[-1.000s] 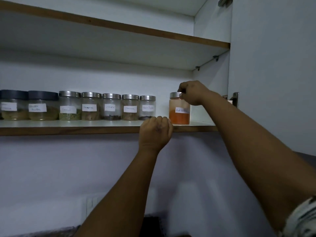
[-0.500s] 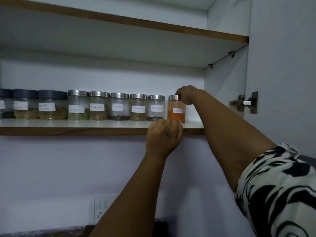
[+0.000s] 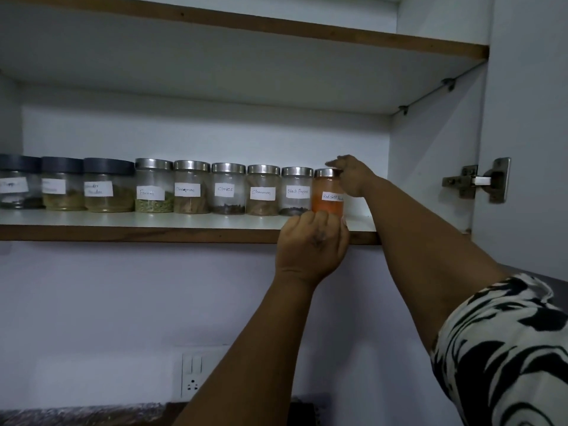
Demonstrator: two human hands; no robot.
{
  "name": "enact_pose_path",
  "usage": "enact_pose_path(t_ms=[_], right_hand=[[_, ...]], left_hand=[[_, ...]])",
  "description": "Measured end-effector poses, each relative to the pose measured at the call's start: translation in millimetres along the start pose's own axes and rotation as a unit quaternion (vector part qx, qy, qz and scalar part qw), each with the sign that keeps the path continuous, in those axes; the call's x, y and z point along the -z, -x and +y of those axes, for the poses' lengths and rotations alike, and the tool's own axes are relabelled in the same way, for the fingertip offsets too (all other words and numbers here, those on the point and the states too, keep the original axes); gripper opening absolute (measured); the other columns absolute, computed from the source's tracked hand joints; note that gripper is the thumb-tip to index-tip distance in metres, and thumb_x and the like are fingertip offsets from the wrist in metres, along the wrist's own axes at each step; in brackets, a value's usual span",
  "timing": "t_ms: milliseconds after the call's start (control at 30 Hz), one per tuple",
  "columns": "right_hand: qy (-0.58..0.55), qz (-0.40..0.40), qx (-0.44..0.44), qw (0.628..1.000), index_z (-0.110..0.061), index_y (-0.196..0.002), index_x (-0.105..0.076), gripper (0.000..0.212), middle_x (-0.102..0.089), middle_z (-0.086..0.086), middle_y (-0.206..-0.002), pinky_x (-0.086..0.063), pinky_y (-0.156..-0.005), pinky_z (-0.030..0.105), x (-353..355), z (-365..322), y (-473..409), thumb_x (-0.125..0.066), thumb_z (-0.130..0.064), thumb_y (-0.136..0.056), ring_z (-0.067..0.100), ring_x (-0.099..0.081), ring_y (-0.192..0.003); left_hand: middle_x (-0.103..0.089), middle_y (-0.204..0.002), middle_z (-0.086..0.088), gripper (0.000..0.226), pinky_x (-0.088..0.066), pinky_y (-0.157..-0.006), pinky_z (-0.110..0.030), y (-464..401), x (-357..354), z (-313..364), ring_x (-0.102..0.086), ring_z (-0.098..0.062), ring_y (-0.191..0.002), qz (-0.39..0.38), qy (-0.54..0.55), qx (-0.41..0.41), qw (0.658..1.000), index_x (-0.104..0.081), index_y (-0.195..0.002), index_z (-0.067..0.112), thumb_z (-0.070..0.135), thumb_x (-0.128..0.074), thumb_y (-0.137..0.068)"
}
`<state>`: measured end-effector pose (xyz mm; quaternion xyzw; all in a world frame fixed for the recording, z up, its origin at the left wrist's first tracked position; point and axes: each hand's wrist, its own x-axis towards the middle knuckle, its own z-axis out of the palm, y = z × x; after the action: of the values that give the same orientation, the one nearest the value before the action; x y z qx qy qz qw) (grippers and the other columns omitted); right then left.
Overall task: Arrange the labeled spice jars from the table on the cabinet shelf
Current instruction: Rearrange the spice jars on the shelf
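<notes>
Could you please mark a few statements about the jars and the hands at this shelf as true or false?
1. The red chilli jar stands at the right end of the row. True.
2. The right hand rests on the Fennel jar. False: it is at the red chilli jar's lid.
3. The Cloves jar has a dark plastic lid. False: its lid is shiny metal.
4. The left hand is at the shelf edge, at the base of the red chilli jar. True.
5. The Black Pepper jar is next to the red chilli jar. True.
</notes>
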<state>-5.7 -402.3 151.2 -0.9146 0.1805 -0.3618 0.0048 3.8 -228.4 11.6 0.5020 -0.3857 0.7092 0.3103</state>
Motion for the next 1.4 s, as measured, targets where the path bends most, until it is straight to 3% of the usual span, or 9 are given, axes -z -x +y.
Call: enact_pose_path(t_ms=[67,267,533,667,800,1100,1200,1300,1400], right_hand=[[-0.02,0.012,-0.006,1.0,-0.018,-0.15,-0.034,0.059,-0.024,0.012,-0.157,-0.023,-0.115,0.032,1,3,-1,-0.052,-0.004,-0.095,0.027,-0.025,-0.144],[0.031,-0.004,-0.004,1.0,-0.014,-0.142,-0.045,0.046,-0.05,0.013,-0.141,-0.038,-0.103,0.035,-5,-1,-1,-0.049,-0.006,-0.097,0.031,-0.046,-0.128],[0.011,-0.035,-0.021,0.999,-0.022,-0.151,-0.029,0.063,-0.033,0.015,-0.149,-0.036,-0.107,0.037,-4,-2,-2,-0.052,-0.003,-0.095,0.034,-0.038,-0.134],[-0.023,0.053,-0.038,0.998,-0.027,-0.15,-0.026,0.08,-0.022,0.012,-0.152,-0.036,-0.106,0.043,-1,-13,5,-0.063,0.001,-0.086,0.032,-0.025,-0.138],[0.015,0.117,-0.037,0.992,-0.028,-0.142,-0.038,0.069,-0.028,0.007,-0.148,-0.031,-0.105,0.044,16,-18,22,-0.063,-0.002,-0.083,0.028,-0.025,-0.136],[-0.048,0.264,0.013,0.963,-0.024,-0.127,-0.052,0.045,-0.045,0.003,-0.131,-0.033,-0.094,0.039,47,-38,109,-0.053,-0.005,-0.086,0.023,-0.037,-0.124],[-0.065,0.281,0.025,0.957,-0.023,-0.123,-0.055,0.037,-0.049,0.002,-0.126,-0.034,-0.091,0.039,51,-53,147,-0.054,-0.012,-0.087,0.023,-0.041,-0.12],[-0.087,0.274,0.022,0.957,-0.021,-0.122,-0.056,0.033,-0.051,0.003,-0.124,-0.036,-0.089,0.04,57,-74,183,-0.052,-0.022,-0.09,0.023,-0.043,-0.118],[-0.094,0.283,0.029,0.954,-0.019,-0.12,-0.057,0.032,-0.053,0.004,-0.121,-0.038,-0.087,0.041,67,-97,218,-0.053,-0.023,-0.089,0.024,-0.045,-0.114]], left_hand=[[-0.062,-0.07,-0.002,0.028,-0.037,-0.058,-0.029,1,0,0,-0.056,-0.019,-0.062,0.001,0.011,-0.001,1.0,-0.063,-0.073,0.014,0.026,-0.049,-0.093],[-0.063,-0.069,-0.002,0.03,-0.035,-0.059,-0.027,1,0,0,-0.056,-0.018,-0.061,0.005,0.015,0.0,1.0,-0.064,-0.073,0.013,0.027,-0.049,-0.094],[-0.061,-0.067,-0.001,0.03,-0.033,-0.059,-0.027,1,0,1,-0.054,-0.016,-0.06,0.006,0.004,0.0,1.0,-0.062,-0.07,0.015,0.027,-0.048,-0.093],[-0.06,-0.068,0.0,0.029,-0.033,-0.059,-0.027,-2,2,0,-0.054,-0.017,-0.061,-0.014,-0.003,-0.008,1.0,-0.061,-0.069,0.017,0.028,-0.048,-0.093],[-0.061,-0.072,0.001,0.029,-0.035,-0.061,-0.028,-3,5,2,-0.054,-0.016,-0.064,-0.067,0.0,0.003,0.998,-0.062,-0.074,0.018,0.03,-0.046,-0.094],[-0.063,-0.073,0.003,0.029,-0.034,-0.062,-0.03,-22,33,8,-0.059,-0.02,-0.069,-0.23,-0.006,0.038,0.972,-0.061,-0.075,0.021,0.035,-0.046,-0.096],[-0.069,-0.092,0.002,0.031,-0.034,-0.071,-0.032,-32,49,4,-0.062,-0.022,-0.089,-0.327,0.044,0.089,0.94,-0.066,-0.091,0.022,0.04,-0.043,-0.099],[-0.064,-0.125,0.002,0.034,-0.038,-0.093,-0.032,-33,76,2,-0.056,-0.02,-0.116,-0.394,0.076,0.092,0.911,-0.062,-0.124,0.024,0.034,-0.052,-0.093],[-0.066,-0.124,-0.004,0.042,-0.042,-0.097,-0.035,-33,119,8,-0.059,-0.024,-0.114,-0.333,0.101,0.168,0.922,-0.058,-0.13,0.018,0.03,-0.056,-0.09]])
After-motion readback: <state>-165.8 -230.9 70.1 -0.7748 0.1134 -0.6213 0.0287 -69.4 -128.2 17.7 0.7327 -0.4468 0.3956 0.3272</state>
